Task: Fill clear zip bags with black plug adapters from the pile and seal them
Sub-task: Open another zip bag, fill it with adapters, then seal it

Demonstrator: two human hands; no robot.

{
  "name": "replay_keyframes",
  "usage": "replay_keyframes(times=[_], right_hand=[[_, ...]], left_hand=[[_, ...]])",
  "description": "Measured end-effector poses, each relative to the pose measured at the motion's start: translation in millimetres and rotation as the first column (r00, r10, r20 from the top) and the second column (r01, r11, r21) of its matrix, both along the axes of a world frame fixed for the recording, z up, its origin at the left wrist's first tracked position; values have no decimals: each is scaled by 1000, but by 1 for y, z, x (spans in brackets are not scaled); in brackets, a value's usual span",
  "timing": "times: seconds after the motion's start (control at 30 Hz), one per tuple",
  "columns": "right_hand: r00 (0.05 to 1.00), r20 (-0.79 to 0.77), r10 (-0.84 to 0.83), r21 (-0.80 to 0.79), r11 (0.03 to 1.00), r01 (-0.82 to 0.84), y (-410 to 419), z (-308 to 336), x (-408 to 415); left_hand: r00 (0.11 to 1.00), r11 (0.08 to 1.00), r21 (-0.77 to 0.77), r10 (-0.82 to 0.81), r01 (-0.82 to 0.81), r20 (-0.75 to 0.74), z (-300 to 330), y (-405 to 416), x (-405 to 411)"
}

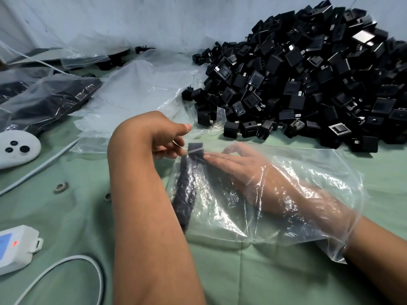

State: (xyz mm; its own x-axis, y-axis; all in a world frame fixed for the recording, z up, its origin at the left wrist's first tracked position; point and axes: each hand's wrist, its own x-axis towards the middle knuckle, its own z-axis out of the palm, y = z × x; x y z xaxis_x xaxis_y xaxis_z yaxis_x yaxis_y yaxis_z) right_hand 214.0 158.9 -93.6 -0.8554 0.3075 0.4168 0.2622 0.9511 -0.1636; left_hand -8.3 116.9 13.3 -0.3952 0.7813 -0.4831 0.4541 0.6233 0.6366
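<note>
The right hand (240, 166) lay flat inside a clear zip bag (286, 208), fingers straight and together, the plastic draped over the wrist and forearm. Just left of its fingertips the left hand (167, 137) pinched the bag's edge between thumb and fingers, closed on the plastic beside a black plug adapter (195, 148) that sat at the right hand's fingertips, touching them; whether that adapter was inside the bag or just at its edge could not be told. Below the left hand, a dark row of adapters (185, 194) ran along the bag's left side, inside the plastic. Beyond both hands, up and to the right, the pile of black adapters (308, 84) covered the green worktop (264, 271). Beyond the left hand lay a stack of empty bags (136, 89), and farther left a filled bag (50, 100).
</note>
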Motion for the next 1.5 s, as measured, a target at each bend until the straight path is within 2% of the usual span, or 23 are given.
replay_keyframes(times=[0.17,0.43,0.53,0.63,0.73,0.77,0.8,0.87,0.97,1.03,1.13,1.23,1.3,1.4,1.5], right_hand=[[999,36,-20,-28,999,21,-8,13,1],[999,9,-43,-22,999,43,-13,12,0],[997,49,-53,-38,998,55,-12,7,-2],[1000,-1,-24,-20,1000,24,-5,6,0],[995,-22,97,3,995,-97,2,12,5],[994,-4,106,-83,991,-106,2,15,3],[997,36,71,-204,977,-63,0,21,0],[995,78,56,-472,881,-12,0,27,-12],[983,139,123,-700,714,10,-2,34,-30],[989,101,108,-799,601,15,-7,38,-31],[998,45,40,-876,482,20,-6,37,-31],[990,138,21,-926,357,121,-4,42,-35],[995,90,42,-927,368,68,-6,40,-32],[997,-61,52,-925,373,-76,-15,38,-28],[996,-54,64,-899,432,-77,-14,35,-30]], left_hand=[[1000,1000,-12,16,-16,1,0,0,1],[999,999,-31,22,-21,33,1,-1,3],[995,992,75,96,-98,31,1,0,0],[980,952,234,201,-196,3,-1,1,-6],[973,942,244,226,-229,38,-4,1,-7],[973,945,231,227,-232,50,-5,1,-7],[972,947,221,227,-234,60,-6,1,-7],[972,949,211,225,-234,67,-8,1,-8],[973,953,200,221,-228,61,-9,1,-8],[973,953,197,224,-230,53,-9,1,-9],[974,953,201,224,-228,40,-8,1,-8],[975,955,198,219,-221,32,-7,1,-8],[979,962,183,200,-204,39,-8,1,-7],[987,974,163,150,-158,60,-12,1,-6],[995,985,143,92,-96,36,-16,3,-5]])
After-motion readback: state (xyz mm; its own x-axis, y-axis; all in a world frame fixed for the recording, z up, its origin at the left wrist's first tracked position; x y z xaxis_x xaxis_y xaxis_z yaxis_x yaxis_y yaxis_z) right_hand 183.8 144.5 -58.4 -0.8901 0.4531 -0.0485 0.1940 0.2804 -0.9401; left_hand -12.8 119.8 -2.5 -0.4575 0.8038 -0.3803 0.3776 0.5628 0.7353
